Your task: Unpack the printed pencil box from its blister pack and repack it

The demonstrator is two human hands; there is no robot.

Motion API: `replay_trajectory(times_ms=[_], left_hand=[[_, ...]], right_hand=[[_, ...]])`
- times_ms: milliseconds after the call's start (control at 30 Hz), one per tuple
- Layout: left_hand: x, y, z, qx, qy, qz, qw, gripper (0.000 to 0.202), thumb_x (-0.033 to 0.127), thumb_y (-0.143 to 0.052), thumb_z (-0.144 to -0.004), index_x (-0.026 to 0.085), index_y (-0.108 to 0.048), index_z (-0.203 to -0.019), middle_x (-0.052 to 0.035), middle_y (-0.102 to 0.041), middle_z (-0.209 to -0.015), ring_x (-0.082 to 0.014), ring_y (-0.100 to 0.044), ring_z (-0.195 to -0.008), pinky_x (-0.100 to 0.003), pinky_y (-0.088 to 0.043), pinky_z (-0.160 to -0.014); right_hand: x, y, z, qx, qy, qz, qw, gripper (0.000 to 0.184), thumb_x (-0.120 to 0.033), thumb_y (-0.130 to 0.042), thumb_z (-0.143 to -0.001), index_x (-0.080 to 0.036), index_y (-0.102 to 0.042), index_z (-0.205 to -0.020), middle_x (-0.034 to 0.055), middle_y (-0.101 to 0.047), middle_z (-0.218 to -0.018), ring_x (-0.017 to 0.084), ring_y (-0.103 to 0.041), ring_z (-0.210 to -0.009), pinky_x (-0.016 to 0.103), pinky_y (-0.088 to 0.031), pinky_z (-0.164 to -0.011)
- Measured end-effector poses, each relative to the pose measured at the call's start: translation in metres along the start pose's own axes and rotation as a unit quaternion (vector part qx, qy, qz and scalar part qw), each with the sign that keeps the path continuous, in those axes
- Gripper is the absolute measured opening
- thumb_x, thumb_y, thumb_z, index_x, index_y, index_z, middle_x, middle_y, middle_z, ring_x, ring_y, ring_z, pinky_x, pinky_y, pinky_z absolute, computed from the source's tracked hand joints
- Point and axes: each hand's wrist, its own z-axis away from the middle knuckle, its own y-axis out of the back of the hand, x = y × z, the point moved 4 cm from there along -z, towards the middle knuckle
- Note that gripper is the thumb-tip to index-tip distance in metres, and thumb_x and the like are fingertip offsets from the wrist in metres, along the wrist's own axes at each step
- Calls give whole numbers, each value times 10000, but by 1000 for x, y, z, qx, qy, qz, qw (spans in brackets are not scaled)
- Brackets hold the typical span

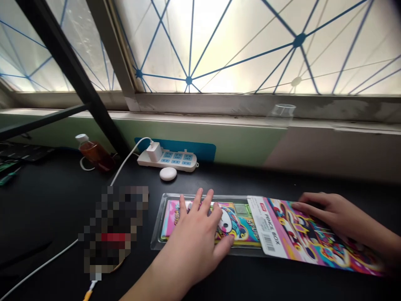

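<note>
A colourful pencil box [244,225] lies flat on the black table inside a clear plastic tray [158,228]. Its printed card sleeve [300,238], marked "PENCIL BOX", extends to the right and overlaps the right end of the tray. My left hand [200,234] rests over the pencil box with fingers spread, covering part of its picture. At the far side of the sleeve, my right hand [328,211] lies along the upper edge, thumb on the printed face. Its other fingers are partly hidden, so their grip is not fully visible.
Behind the tray stand a white power strip [188,165] with a plugged-in charger [153,151] and a small white rounded case [168,174]. A bottle of reddish drink [97,154] is at the left. A blurred-out object [112,230] with a cable [44,265] lies left of the tray.
</note>
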Motion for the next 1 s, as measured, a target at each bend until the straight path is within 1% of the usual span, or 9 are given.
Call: replay_trajectory(times_ms=[100, 200, 367, 433, 500, 600, 733, 1000], left_hand=[[1, 0, -4, -9, -2, -8, 1000, 612, 598, -389, -994, 217, -503, -1459, -110, -211, -1679, -394, -94, -1555, -773, -134, -1162], [3, 1, -5, -17, -11, -8, 1000, 615, 600, -404, -988, 221, -499, -1463, -97, -190, -1685, -390, -90, -1556, -768, -134, -1168], [2, 1, -4, -9, -30, 1, 1000, 574, 598, -429, -988, 240, -529, -1425, -91, -232, -1681, -381, -123, -1557, -753, -110, -1181], [2, 2, -4, -2, -40, 8, 999, 559, 599, -431, -991, 244, -537, -1410, -95, -247, -1678, -378, -138, -1556, -749, -111, -1183], [1, 3, -4, 1, -51, 12, 999, 549, 604, -436, -991, 250, -541, -1398, -94, -260, -1675, -372, -145, -1556, -742, -111, -1186], [0, 4, -3, -3, -63, 23, 998, 540, 604, -460, -986, 263, -536, -1398, -94, -271, -1672, -370, -152, -1556, -737, -104, -1189], [-1, 7, -3, -6, -67, 30, 997, 537, 582, -495, -979, 260, -523, -1408, -100, -287, -1667, -364, -163, -1554, -719, -105, -1198], [-2, 8, -3, 1, -74, 26, 997, 509, 563, -513, -975, 256, -537, -1380, -94, -292, -1667, -346, -171, -1557, -702, -100, -1206]], right_hand=[[-11, -4, 4, -61, 10, -26, 998, 592, -765, -500, -838, -232, -746, -765, 57, -751, -772, 239, -664, -712, 319, -470, -644], [-12, -1, 6, -51, 6, -34, 998, 587, -763, -522, -837, -222, -740, -772, 53, -749, -772, 234, -655, -709, 316, -449, -649], [-11, 3, 8, -54, 0, -49, 997, 572, -766, -573, -809, -223, -744, -760, 48, -746, -762, 237, -649, -711, 314, -440, -647], [-14, 7, 8, -47, 16, -34, 998, 544, -729, -564, -848, -225, -758, -780, 59, -749, -786, 246, -652, -749, 327, -445, -693], [-17, 13, 10, -24, 38, -3, 999, 495, -674, -560, -887, -236, -777, -807, 71, -742, -794, 262, -645, -804, 348, -443, -749], [-15, 24, 11, 7, 57, 31, 998, 419, -616, -594, -888, -255, -796, -818, 80, -740, -809, 284, -628, -873, 366, -437, -797], [-8, 33, 13, 1, 67, 48, 997, 367, -561, -620, -887, -254, -801, -799, 68, -757, -829, 265, -633, -864, 348, -435, -803], [-6, 44, 17, -12, 58, 48, 997, 391, -549, -619, -880, -213, -800, -793, 65, -763, -822, 228, -657, -804, 307, -431, -721]])
